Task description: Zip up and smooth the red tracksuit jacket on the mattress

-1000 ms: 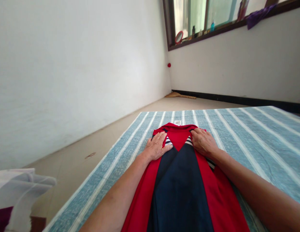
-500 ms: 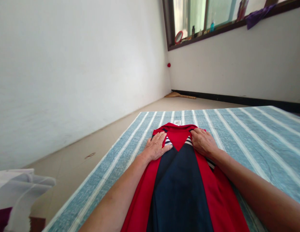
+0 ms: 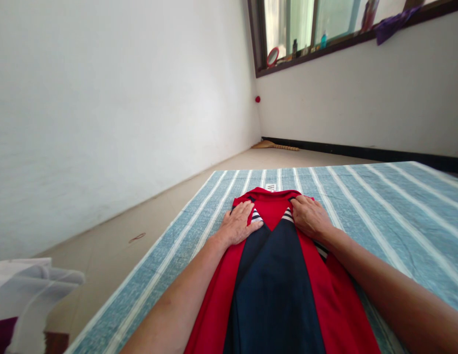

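A red and dark navy jacket [image 3: 276,290] with black-and-white striped patches lies folded lengthwise on a striped bed sheet [image 3: 365,211], its red collar end [image 3: 273,195] pointing away from me. My left hand [image 3: 238,222] rests flat on the left shoulder part, thumb spread toward the striped patch. On the opposite shoulder lies my right hand [image 3: 310,215], fingers slightly bent with the tips on the cloth near the collar; its thumb is hidden. The jacket's lower part runs out of view at the bottom.
White cloth [image 3: 25,290] sits at the lower left, beside the bed. A broom [image 3: 275,145] lies on the floor in the corner. The window sill [image 3: 317,51] holds a small red-rimmed mirror [image 3: 273,57], several bottles and a purple cloth [image 3: 393,27]. The white wall [image 3: 140,98] stands left.
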Demonstrator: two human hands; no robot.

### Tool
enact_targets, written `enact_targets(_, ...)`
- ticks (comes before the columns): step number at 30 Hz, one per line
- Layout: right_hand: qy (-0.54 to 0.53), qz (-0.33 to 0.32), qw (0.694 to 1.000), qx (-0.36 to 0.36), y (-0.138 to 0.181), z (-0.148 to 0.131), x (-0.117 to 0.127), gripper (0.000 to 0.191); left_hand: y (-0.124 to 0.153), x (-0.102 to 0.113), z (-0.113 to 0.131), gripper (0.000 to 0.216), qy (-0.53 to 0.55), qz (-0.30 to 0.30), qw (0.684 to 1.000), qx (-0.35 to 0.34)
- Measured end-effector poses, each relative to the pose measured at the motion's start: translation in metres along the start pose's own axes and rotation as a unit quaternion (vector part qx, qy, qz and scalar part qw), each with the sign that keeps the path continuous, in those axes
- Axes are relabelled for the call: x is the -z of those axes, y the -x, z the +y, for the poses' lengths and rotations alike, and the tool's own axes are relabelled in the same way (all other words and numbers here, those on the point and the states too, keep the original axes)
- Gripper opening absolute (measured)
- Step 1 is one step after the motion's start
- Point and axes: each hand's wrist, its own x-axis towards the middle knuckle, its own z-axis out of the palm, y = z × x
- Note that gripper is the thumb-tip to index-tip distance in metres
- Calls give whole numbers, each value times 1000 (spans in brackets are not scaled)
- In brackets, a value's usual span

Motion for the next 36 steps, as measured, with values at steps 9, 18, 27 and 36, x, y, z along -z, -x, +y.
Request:
enact_targets(9, -3, -9, 1000, -3, 0, 0, 1, 28, 1, 1, 1, 75, -1, 1, 1000, 2)
enact_targets(18, 3, -6, 1000, 1, 0, 0, -1, 29, 0, 0, 1, 74, -1, 3, 1000, 1)
enact_targets(27, 3, -3, 1000, -1, 0, 0, 0, 28, 1, 1, 1, 75, 1, 2, 1000, 3)
enact_targets(36, 5, 6, 1000, 1, 1, 0, 0, 30, 0, 1, 2, 75, 2, -2, 1000, 4)
